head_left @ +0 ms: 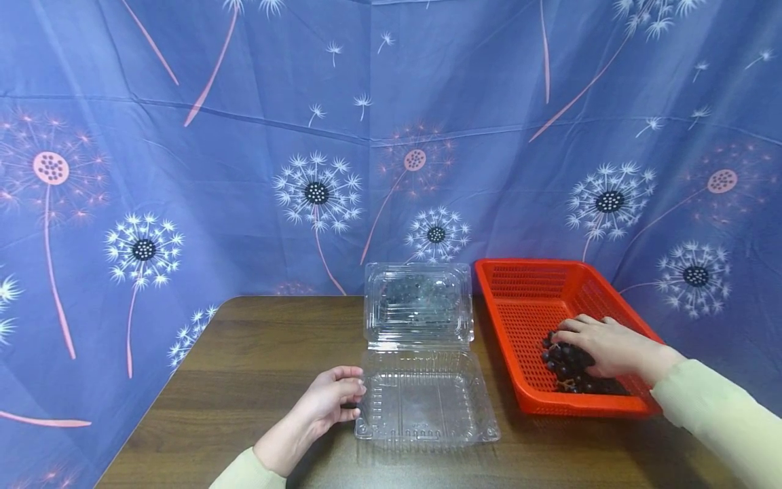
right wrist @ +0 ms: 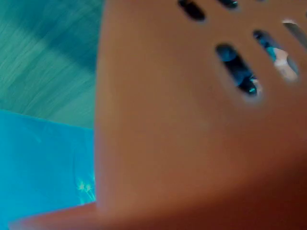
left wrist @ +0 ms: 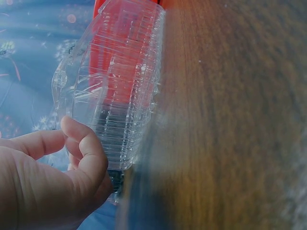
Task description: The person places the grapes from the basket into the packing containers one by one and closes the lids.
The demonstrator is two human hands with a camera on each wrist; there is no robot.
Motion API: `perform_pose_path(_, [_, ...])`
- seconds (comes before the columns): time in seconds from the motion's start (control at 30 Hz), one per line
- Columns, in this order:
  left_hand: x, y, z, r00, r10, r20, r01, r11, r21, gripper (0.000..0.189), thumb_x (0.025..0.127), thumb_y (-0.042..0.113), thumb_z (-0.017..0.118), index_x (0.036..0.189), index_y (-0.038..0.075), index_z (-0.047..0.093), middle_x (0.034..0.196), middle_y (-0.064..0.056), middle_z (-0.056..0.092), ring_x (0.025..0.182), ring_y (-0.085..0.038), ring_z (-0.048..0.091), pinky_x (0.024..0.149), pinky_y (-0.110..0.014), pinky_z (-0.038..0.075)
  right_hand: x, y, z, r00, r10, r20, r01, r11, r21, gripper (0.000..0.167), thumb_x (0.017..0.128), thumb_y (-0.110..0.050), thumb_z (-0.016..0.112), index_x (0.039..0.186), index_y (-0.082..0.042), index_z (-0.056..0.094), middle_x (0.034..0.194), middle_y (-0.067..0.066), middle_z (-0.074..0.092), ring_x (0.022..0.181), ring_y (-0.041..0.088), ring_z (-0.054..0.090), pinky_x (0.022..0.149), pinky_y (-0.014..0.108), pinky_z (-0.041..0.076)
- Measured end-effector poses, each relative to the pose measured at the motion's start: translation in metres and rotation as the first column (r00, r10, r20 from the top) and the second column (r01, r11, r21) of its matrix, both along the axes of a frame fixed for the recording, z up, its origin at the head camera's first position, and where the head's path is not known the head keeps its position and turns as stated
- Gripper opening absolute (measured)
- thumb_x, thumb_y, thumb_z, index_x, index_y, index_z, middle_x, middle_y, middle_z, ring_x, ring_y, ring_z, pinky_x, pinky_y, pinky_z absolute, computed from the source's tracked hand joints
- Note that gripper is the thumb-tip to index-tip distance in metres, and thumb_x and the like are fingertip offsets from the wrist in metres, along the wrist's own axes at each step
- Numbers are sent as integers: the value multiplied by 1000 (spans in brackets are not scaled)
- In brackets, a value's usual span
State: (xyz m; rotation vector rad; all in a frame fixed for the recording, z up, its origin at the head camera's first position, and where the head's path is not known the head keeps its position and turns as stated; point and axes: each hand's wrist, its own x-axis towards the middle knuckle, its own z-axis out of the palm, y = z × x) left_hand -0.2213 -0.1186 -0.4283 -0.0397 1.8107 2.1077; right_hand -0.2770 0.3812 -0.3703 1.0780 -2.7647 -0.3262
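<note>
A hinged clear plastic container [head_left: 427, 407] lies opened out on the table, its lid [head_left: 418, 305] standing up at the back. My left hand [head_left: 332, 401] is at its left rim, fingertips and thumb bent about the edge; the left wrist view shows the thumb tip right at the rim of the container [left wrist: 115, 86]. Inside the red basket [head_left: 507, 339], my right hand [head_left: 605, 345] holds a bunch of dark grapes [head_left: 568, 363] from above, with its fingertips partly hidden among them. Up close, the basket wall [right wrist: 192, 129] fills most of the right wrist view.
The brown wooden table [head_left: 263, 360] extends left of the container. A blue dandelion-print cloth [head_left: 244, 170] hangs directly behind the table. Something dark greenish [head_left: 415, 292] shows through the upright lid. The basket has raised slotted walls and stands just right of the container.
</note>
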Motion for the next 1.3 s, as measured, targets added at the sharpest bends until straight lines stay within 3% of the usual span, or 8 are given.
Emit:
perform_pose_path(0.17, [0,1,-1,1000,2,4,-2,1000,-2,47,78,-3,59,121,-7,41,83,2,51,72,-12,49,59,-22,49,-4,1,5,996,-22,83,18,999,45,65,59,-28,86,118,-21,59,114,2,55,103,28,53,66,50,50])
perform_pose_path(0.33, [1,1,-1,1000,9,5,-9,1000,3,44,79,-3,58,120,-6,42,83,2,51,71,-12,49,58,-23,49,-4,-4,14,993,-21,114,13,997,70,66,60,-24,85,120,-19,58,116,6,54,105,32,53,67,51,50])
perform_pose_path(0.63, [1,0,-1,1000,11,5,-11,1000,9,44,80,-2,58,121,-5,42,83,2,51,71,-12,49,58,-23,49,-14,-18,29,985,-46,167,24,991,132,69,61,-18,85,124,-17,57,124,12,54,117,43,48,76,66,45])
perform_pose_path(0.87, [2,0,-2,1000,4,5,-4,1000,9,45,80,-2,57,122,-5,41,83,2,51,71,-12,49,58,-22,49,-23,-23,23,954,-101,281,56,985,164,71,58,-9,85,122,-18,57,128,15,53,122,49,42,82,71,39])
perform_pose_path(0.97, [2,1,-2,1000,1,4,-1,1000,8,45,80,-2,57,122,-5,41,84,2,51,71,-11,49,58,-22,49,-27,-23,18,935,-149,321,89,977,195,74,57,-7,85,124,-17,56,131,17,51,123,48,42,85,70,39])
perform_pose_path(1.07, [2,1,-1,1000,1,4,-1,1000,8,46,79,-3,58,122,-6,41,84,3,51,71,-11,49,58,-21,49,-29,-24,15,931,-158,329,94,975,201,75,55,-5,85,124,-17,57,129,15,53,120,45,46,84,67,43])
perform_pose_path(1.23, [0,0,-1,1000,-7,4,7,1000,12,48,79,-3,58,122,-7,40,83,3,51,71,-11,49,57,-21,49,-31,-28,11,933,-142,330,67,971,229,75,53,0,80,122,-21,58,124,10,55,111,38,52,71,54,52])
perform_pose_path(1.3, [-1,-1,-2,1000,-11,4,11,1000,15,49,78,-2,58,123,-8,39,83,3,51,71,-11,49,57,-20,48,-31,-30,9,924,-154,349,72,969,237,74,54,0,79,121,-23,58,123,7,54,105,32,53,65,46,53])
